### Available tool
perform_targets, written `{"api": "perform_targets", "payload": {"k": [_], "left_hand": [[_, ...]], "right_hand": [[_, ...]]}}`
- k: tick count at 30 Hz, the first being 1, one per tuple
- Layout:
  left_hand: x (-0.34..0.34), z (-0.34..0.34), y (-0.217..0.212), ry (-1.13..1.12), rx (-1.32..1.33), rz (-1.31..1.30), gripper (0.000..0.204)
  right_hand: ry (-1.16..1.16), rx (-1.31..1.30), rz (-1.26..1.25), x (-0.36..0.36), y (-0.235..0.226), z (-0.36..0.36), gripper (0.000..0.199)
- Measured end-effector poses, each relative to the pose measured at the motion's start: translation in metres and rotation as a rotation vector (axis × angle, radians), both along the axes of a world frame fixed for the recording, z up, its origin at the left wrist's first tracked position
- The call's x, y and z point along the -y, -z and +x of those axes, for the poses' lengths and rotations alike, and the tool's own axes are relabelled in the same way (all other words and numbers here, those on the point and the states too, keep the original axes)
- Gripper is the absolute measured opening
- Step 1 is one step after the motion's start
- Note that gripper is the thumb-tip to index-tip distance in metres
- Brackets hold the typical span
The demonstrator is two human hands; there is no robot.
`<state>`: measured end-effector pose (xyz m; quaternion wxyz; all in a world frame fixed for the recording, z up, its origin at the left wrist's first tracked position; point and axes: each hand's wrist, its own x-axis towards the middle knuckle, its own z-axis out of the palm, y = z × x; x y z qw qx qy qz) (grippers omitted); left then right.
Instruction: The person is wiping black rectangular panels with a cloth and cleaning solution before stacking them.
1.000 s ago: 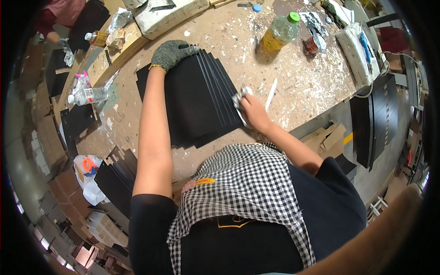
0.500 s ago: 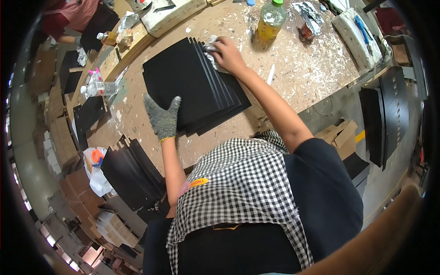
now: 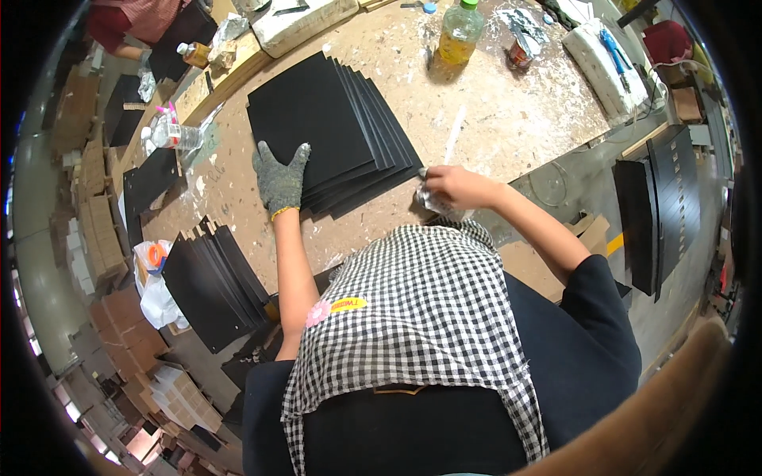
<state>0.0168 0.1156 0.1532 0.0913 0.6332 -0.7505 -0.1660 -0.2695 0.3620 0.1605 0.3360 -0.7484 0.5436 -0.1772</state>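
Observation:
A fanned stack of flat black boards (image 3: 313, 111) lies on the paint-spotted worktable (image 3: 381, 32). My left hand (image 3: 281, 176), in a grey knitted glove, rests on the near left corner of the stack with thumb and fingers spread. At the near right corner of the boards, my bare right hand (image 3: 460, 189) is closed round a crumpled whitish cloth (image 3: 432, 203). Part of the cloth is hidden under the fingers.
Beyond the stack stand a green-capped bottle of yellow liquid (image 3: 458, 36) and a small tin (image 3: 521, 52). A clear bottle (image 3: 178, 136) lies at left. More black boards (image 3: 214, 285) stand at near left. Another person's gloved hand (image 3: 146, 83) shows at far left.
My right hand has moved from the far right edge of the stack toward me, down to its near right corner, with the cloth. My left hand stays on the boards.

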Motion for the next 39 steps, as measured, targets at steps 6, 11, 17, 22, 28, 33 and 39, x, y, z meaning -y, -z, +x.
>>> {"api": "perform_targets", "payload": {"k": [6,11,17,22,28,33,39], "left_hand": [[-0.012,0.013,0.009,0.003,0.006,-0.04,0.106],[-0.015,0.006,0.007,0.011,-0.017,-0.047,0.104],[-0.021,0.01,0.004,-0.036,-0.013,-0.018,0.103],[-0.018,0.016,0.01,-0.04,-0.038,-0.026,0.103],[-0.005,0.006,-0.018,-0.014,-0.005,0.154,0.106],[0.027,0.005,-0.015,-0.018,-0.045,0.172,0.11],[0.033,-0.002,-0.013,-0.064,0.011,0.23,0.115]], "right_hand": [[0.657,0.415,-0.138,0.086,-0.026,-0.007,0.03],[0.72,0.168,-0.422,0.132,0.062,0.034,0.034],[0.347,0.167,-0.215,0.018,0.032,0.023,0.026],[0.68,0.724,0.164,0.017,0.008,-0.004,0.045],[0.474,-0.11,-0.289,0.028,0.038,0.013,0.038],[1.102,0.558,-0.224,0.05,0.036,0.021,0.016],[0.867,0.166,-0.128,0.067,0.043,0.062,0.015]]}}
